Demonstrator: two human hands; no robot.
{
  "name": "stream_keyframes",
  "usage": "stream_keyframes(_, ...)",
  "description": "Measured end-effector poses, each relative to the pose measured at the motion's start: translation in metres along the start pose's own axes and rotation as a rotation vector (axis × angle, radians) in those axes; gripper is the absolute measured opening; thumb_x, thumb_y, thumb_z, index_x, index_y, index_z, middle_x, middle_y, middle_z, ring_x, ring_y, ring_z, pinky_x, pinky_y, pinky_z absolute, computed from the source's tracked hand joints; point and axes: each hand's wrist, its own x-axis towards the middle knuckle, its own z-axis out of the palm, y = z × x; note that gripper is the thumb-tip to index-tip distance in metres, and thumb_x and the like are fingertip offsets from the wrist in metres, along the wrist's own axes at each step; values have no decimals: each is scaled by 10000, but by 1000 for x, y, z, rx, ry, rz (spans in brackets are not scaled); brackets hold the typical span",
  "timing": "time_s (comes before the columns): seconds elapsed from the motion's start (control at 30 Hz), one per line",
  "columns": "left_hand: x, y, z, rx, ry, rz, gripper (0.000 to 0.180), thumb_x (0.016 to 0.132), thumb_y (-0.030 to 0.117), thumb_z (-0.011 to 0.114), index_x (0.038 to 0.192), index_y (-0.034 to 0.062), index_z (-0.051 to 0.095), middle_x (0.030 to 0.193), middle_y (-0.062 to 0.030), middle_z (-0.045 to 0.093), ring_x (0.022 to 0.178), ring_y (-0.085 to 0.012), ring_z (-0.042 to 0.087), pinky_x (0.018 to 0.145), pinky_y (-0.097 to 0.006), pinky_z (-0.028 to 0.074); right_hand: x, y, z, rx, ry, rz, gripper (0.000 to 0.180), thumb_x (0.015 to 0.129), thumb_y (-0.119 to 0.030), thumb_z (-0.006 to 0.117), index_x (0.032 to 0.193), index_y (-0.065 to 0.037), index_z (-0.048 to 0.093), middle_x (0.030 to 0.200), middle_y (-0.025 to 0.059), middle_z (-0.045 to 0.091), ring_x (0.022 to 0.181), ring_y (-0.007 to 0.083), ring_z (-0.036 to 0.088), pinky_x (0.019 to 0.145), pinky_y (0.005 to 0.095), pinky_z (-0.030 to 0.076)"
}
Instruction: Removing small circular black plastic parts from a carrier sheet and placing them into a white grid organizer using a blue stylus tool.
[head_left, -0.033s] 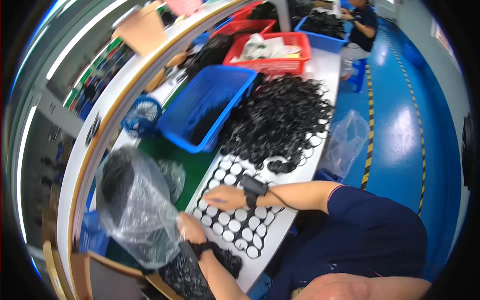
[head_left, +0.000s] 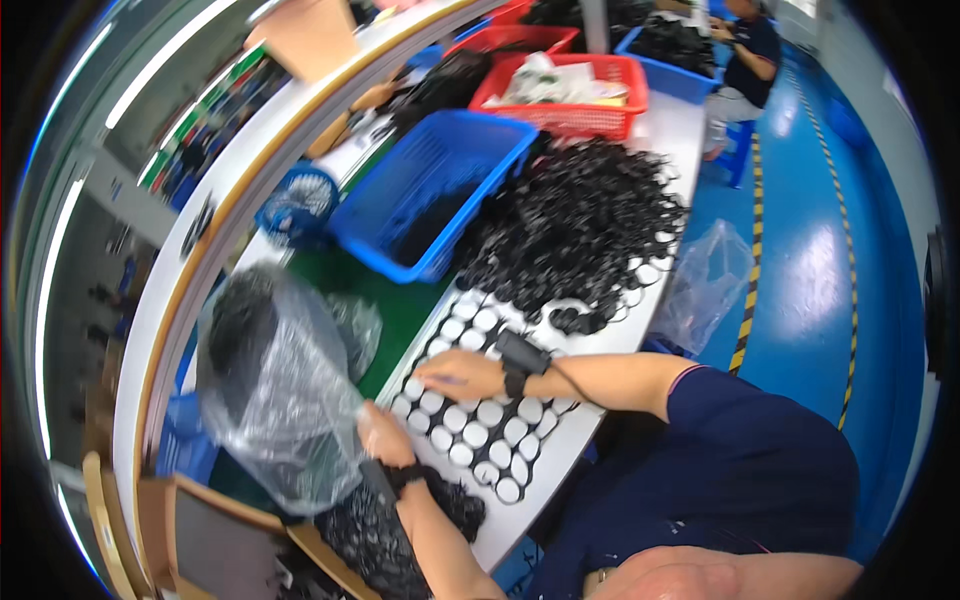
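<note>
Thin black rings, much like hair ties, lie in rows point(head_left: 476, 436) on the white table, its surface showing through them. Palm down over the left part of these rows is my right hand point(head_left: 463, 376), its fingers drawn together; what they pinch, if anything, is hidden. My left hand point(head_left: 386, 438) is closed at the edge of a large clear plastic bag point(head_left: 290, 420), which tapers toward its fingers. Dark stuff fills the bag's far end. A black device is strapped to each wrist. Beyond the rows spreads a big heap of loose black rings point(head_left: 575, 235).
A blue basket point(head_left: 400, 190) with black contents stands past the bag, near a blue mesh ball-like object point(head_left: 298, 203). Red baskets point(head_left: 590, 120) are farther back. An open cardboard box point(head_left: 230, 545) and another black heap point(head_left: 400, 530) sit close by. A seated person point(head_left: 748, 65) works at the far end.
The whole view has shifted slightly, so the table and baskets sit a little farther right and the far ones higher. Both hands keep nearly the same places on the bag edge and rows.
</note>
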Motion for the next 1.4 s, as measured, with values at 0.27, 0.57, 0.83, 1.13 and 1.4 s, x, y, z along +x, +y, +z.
stream_keyframes(0.27, -43, 27, -33, -294, 119, 347, 311, 912, 90, 530, 1206, 2, 576, 1230, -164, 603, 1143, -330, 575, 963, -475, 453, 6, 0, -7, 88, 30, 167, 246, 948, -170, 601, 1103, 6, 677, 1065, 165, 705, 971, 278, 680, 844, 328, 522)
stream_keyframes(0.57, -76, 30, -22, -233, 42, 273, 398, 929, 131, 530, 1312, 22, 549, 1392, -112, 531, 1330, -307, 462, 1077, -625, 291, 7, 1, 23, 75, -85, 110, 252, 956, -200, 572, 1078, -12, 688, 1031, 163, 708, 971, 319, 662, 848, 375, 514)
stream_keyframes(0.83, -76, 33, -20, -265, 49, 275, 397, 925, 130, 536, 1304, 14, 551, 1395, -118, 524, 1326, -309, 466, 1078, -633, 278, 5, 8, 23, -78, -118, 53, 261, 955, -233, 563, 1053, -41, 710, 1054, 133, 715, 1058, 306, 634, 928, 404, 460)
stream_keyframes(1.13, -73, 31, -19, -257, 64, 275, 376, 931, 122, 543, 1296, 33, 558, 1379, -102, 539, 1322, -301, 463, 1047, -633, 316, 6, 0, 30, -390, -153, -301, 256, 902, -116, 608, 1132, -5, 627, 1117, 147, 642, 1090, 305, 595, 933, 404, 445)
stream_keyframes(1.4, -73, 36, -22, -265, 89, 246, 370, 926, 137, 543, 1280, 33, 572, 1353, -94, 566, 1305, -274, 491, 1078, -603, 291, 34, 26, -28, -422, 318, -28, 246, 955, -101, 553, 1120, 69, 619, 1092, 252, 658, 979, 417, 636, 866, 433, 509)
